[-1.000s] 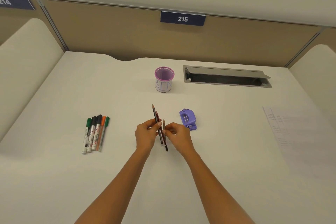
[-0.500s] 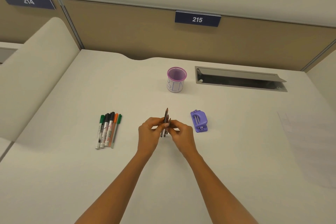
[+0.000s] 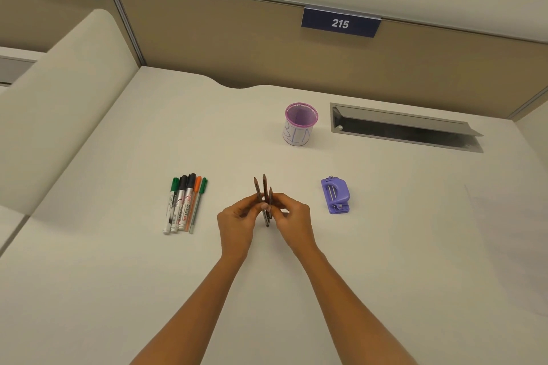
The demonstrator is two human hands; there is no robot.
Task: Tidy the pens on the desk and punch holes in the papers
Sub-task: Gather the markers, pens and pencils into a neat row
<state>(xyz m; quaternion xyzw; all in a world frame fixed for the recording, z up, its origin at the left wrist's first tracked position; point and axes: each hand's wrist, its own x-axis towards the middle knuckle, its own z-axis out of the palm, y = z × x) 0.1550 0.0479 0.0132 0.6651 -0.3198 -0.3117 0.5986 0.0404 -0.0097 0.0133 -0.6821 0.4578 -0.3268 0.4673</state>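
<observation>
pencils point(image 3: 264, 191) slim, dark; both hands pinch

Both forearms are bare, and so are the hands: left hand point(image 3: 237, 221), right hand point(image 3: 294, 220).

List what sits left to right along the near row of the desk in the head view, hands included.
markers → left hand → pencils → right hand → hole punch
</observation>
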